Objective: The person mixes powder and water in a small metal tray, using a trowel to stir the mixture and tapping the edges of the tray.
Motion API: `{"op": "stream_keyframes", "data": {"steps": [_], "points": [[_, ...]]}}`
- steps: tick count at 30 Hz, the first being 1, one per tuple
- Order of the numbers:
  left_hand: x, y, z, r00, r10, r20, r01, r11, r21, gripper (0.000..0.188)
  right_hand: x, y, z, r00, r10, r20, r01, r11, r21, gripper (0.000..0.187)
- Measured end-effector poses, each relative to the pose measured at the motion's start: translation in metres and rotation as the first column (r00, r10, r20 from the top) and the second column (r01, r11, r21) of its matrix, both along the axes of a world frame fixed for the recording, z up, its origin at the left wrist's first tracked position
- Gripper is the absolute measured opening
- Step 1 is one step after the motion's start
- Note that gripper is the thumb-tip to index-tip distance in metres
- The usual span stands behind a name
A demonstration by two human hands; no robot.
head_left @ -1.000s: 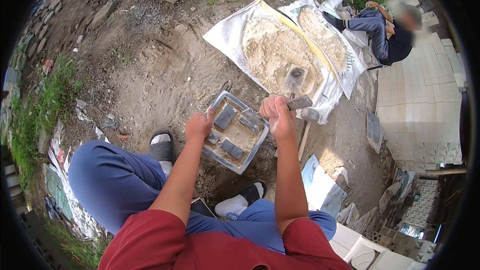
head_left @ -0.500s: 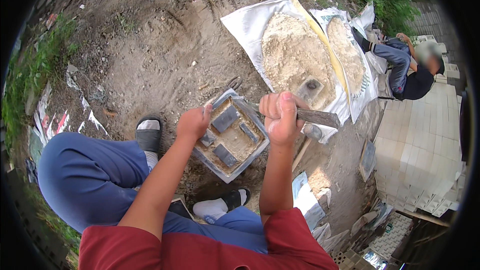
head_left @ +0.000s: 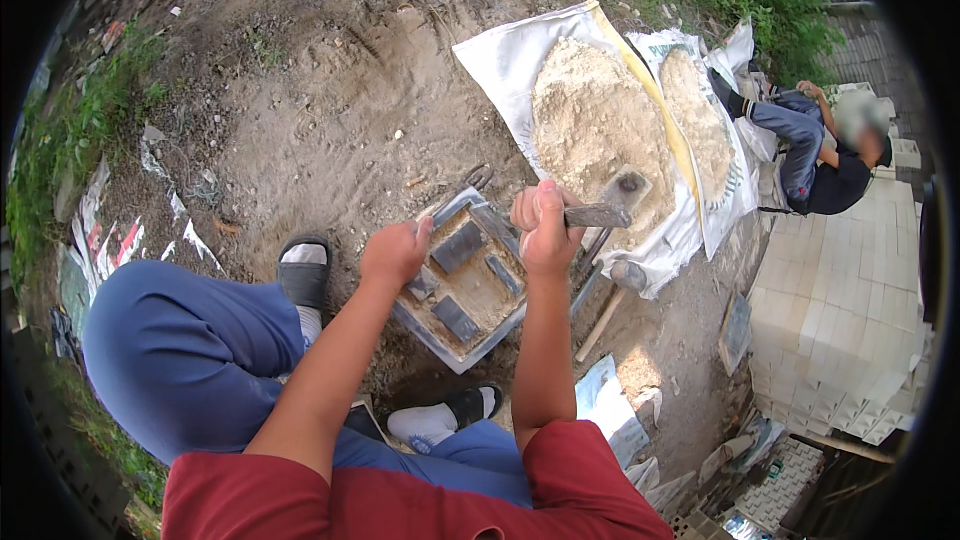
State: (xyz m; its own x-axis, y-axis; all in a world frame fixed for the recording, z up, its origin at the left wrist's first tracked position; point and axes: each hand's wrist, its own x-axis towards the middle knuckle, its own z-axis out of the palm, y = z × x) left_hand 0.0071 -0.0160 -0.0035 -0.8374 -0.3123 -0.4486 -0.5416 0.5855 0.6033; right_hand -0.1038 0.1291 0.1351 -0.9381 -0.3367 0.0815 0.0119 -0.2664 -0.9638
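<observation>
A square metal mould [head_left: 463,365] lies on the ground in front of me, with pale powder and several dark rectangular blocks [head_left: 458,247] inside it. My left hand [head_left: 396,252] is closed at the mould's left side; whatever its fingers hold is hidden. My right hand [head_left: 545,228] makes a fist over the mould's right side, thumb up. It grips a short, dusty wooden-looking bar [head_left: 600,215], whose thick end sticks out to the right. Just beyond that bar, a small dusty block with a dark round spot [head_left: 629,184] rests on the heap of powder.
Pale powder [head_left: 585,110] is heaped on a white sack [head_left: 495,55], with a second sack beside it. A mallet [head_left: 600,323] lies right of the mould. My sandalled feet [head_left: 304,275] flank the mould. At right, a person [head_left: 835,175] sits near stacked pale blocks [head_left: 830,310].
My right hand has shifted left and slightly away with the bar, farther over the mould. My left hand stays at the mould's left side. The whole view has moved slightly.
</observation>
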Motion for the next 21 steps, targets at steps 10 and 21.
{"op": "stream_keyframes", "data": {"steps": [10, 21], "points": [[0.002, 0.002, -0.001, 1.000, 0.005, -0.018, -0.005, 1.000, 0.006, 0.065, 0.008, 0.000, 0.002, 0.996, -0.034, -0.080, 0.039, 0.997, 0.062, 0.042], [0.000, 0.004, -0.003, 1.000, -0.019, 0.009, 0.019, 1.000, -0.003, 0.066, 0.017, 0.014, -0.003, 0.992, -0.049, -0.116, 0.052, 0.998, 0.027, 0.043]]}}
